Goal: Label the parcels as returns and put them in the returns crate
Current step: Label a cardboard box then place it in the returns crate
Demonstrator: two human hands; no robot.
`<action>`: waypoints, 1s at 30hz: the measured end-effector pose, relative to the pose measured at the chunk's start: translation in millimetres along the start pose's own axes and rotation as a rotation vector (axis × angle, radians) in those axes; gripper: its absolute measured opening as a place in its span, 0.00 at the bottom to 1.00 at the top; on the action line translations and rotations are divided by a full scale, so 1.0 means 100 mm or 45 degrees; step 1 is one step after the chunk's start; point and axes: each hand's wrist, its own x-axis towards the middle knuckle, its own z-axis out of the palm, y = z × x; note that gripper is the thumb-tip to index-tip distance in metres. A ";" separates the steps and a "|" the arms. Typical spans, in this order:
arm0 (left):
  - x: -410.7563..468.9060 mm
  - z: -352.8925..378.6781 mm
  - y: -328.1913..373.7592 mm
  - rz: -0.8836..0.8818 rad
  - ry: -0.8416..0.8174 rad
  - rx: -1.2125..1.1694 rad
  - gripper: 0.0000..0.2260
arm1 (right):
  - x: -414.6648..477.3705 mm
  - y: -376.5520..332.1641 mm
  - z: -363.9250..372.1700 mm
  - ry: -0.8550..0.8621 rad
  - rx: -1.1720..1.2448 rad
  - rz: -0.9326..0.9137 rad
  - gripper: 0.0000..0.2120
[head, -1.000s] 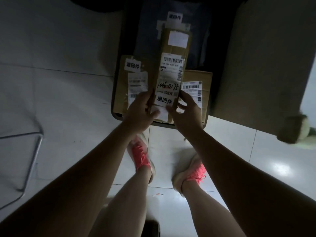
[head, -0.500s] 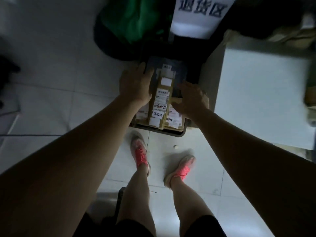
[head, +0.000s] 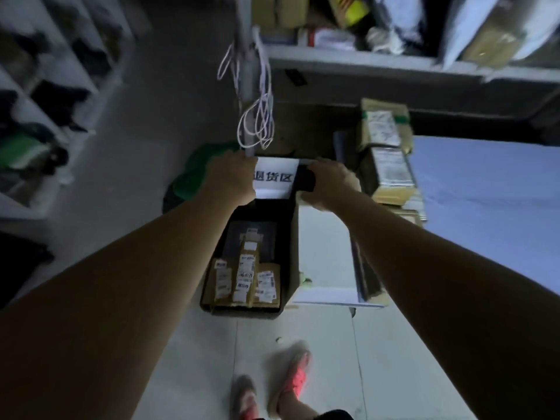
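Observation:
The dark returns crate (head: 290,256) stands on the floor in front of my feet. Its far wall carries a white sign (head: 274,177) with printed characters. Inside lie a long brown parcel (head: 246,275) with white labels, a brown parcel (head: 222,283) to its left, another (head: 267,284) to its right, and a grey bag parcel (head: 268,237) behind them. My left hand (head: 231,177) grips the far wall at the sign's left edge. My right hand (head: 331,183) curls over the far right corner of the rim. The fingertips of both are hidden behind the wall.
A stack of taped brown parcels (head: 388,165) sits right of the crate beside a blue surface (head: 491,201). A white box (head: 324,253) touches the crate's right side. White cables (head: 257,119) hang from a post. A green bag (head: 194,177) lies left; shelves stand left and behind.
My hands let go of the long brown parcel, which now lies in the crate. Both hands moved forward to the crate's far wall, and my view rose.

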 end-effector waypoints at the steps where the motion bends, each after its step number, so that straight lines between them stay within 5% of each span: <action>1: -0.02 -0.14 0.11 0.028 0.021 0.010 0.21 | -0.11 0.09 -0.16 0.022 0.008 0.023 0.28; 9: -0.32 -0.86 1.26 0.210 -0.019 0.019 0.34 | -0.95 0.98 -0.95 0.188 0.052 0.238 0.28; 16: -0.34 -0.79 2.28 0.205 0.020 -0.085 0.33 | -1.12 1.94 -1.05 0.219 0.183 0.240 0.34; 21: -0.33 -0.46 2.85 0.021 -0.042 -0.351 0.33 | -1.08 2.57 -0.84 0.156 0.450 0.171 0.30; 26: -0.36 0.10 3.11 -0.245 -0.199 -0.660 0.22 | -0.98 2.88 -0.32 -0.013 0.609 0.162 0.31; 30: -0.39 0.70 3.16 -0.507 -0.357 -0.870 0.38 | -0.99 2.94 0.20 -0.174 0.678 0.209 0.35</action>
